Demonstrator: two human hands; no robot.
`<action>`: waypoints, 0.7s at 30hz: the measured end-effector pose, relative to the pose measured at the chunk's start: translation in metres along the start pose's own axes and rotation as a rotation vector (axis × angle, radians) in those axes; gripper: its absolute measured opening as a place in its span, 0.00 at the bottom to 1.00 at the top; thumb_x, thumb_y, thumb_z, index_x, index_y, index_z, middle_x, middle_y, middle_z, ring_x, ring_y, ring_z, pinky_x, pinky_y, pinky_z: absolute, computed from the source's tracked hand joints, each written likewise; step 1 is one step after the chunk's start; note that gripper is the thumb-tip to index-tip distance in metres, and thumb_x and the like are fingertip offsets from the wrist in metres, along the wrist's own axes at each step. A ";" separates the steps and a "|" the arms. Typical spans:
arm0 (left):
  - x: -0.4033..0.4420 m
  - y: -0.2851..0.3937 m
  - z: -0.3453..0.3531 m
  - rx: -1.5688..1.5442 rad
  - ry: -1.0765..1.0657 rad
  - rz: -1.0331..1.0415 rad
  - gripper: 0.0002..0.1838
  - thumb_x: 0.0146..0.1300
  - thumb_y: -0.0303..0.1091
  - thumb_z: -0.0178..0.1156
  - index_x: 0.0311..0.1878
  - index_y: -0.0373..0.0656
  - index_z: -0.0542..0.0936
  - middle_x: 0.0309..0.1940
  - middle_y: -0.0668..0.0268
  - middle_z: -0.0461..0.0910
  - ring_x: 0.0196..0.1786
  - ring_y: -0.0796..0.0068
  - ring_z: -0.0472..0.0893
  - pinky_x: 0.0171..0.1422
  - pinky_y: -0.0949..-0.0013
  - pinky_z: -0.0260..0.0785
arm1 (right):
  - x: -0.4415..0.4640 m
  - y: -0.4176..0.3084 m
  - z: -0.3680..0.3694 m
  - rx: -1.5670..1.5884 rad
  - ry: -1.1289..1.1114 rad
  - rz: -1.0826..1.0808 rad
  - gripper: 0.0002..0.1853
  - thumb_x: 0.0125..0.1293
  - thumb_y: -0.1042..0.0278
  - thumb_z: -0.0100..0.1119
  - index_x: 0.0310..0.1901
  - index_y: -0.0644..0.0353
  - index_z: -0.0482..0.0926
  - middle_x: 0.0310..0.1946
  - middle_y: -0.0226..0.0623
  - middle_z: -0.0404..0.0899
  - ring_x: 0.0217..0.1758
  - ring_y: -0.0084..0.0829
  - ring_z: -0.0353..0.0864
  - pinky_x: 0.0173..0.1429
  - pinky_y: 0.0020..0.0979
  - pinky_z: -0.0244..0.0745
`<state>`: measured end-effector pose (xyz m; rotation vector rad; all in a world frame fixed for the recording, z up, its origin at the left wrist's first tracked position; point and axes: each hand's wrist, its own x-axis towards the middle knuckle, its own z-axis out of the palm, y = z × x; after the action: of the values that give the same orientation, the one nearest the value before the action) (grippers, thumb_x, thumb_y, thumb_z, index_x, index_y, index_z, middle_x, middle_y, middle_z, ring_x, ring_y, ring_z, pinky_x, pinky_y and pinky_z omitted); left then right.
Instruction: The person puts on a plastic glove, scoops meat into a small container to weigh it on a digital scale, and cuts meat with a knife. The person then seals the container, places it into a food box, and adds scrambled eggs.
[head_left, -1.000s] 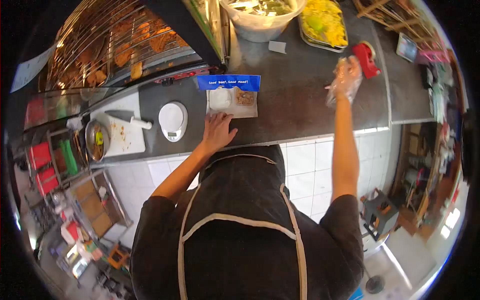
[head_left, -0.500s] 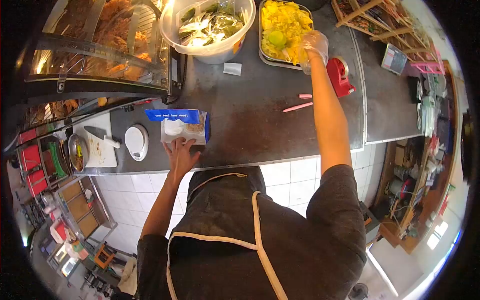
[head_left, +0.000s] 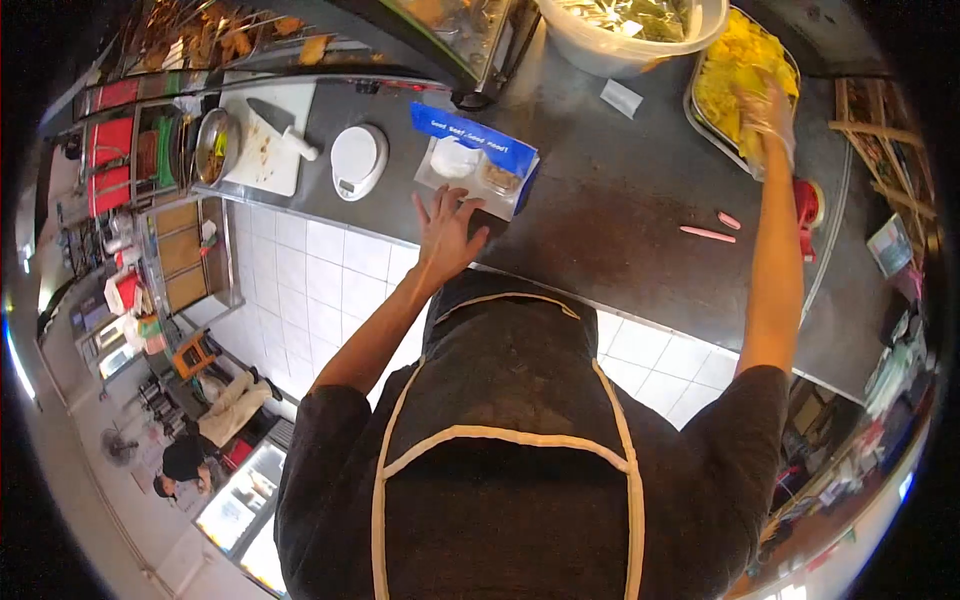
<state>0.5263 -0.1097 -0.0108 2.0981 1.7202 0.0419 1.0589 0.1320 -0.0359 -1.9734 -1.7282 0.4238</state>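
My left hand (head_left: 450, 232) rests with fingers spread at the near edge of a small open food box (head_left: 470, 175). The box has a blue lid flap (head_left: 475, 135) with white lettering; a white bundle and a small clear-covered brown portion sit inside. My right hand (head_left: 768, 115), in a clear plastic glove, reaches into a metal tray (head_left: 722, 148) heaped with yellow shredded food (head_left: 735, 70). Its fingers are blurred against the food, and whether they hold any is unclear.
A white kitchen scale (head_left: 358, 160), a cutting board (head_left: 270, 165) with a knife (head_left: 270, 117) and a bowl (head_left: 215, 145) stand left. A plastic tub (head_left: 620, 50) is at the back. A pink pen (head_left: 708, 234) and a red tape dispenser (head_left: 808, 215) lie right. Another person (head_left: 183, 460) is far off.
The view has turned, shifting the counter rightward. My right hand has moved farther over the yellow food, where the greenish round item showed before. My left hand stays by the box.
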 end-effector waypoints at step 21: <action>0.144 0.209 0.022 -1.369 -0.394 -0.072 0.25 0.67 0.28 0.53 0.65 0.28 0.64 0.52 0.50 0.79 0.51 0.67 0.82 0.53 0.70 0.73 | -0.065 0.001 -0.026 -0.260 0.163 -0.026 0.31 0.59 0.73 0.51 0.65 0.67 0.56 0.57 0.62 0.60 0.57 0.54 0.67 0.64 0.43 0.64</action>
<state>0.7603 -0.0099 0.0054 0.9191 0.9748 0.5614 1.0637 0.0635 -0.0199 -2.0939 -1.7750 0.0274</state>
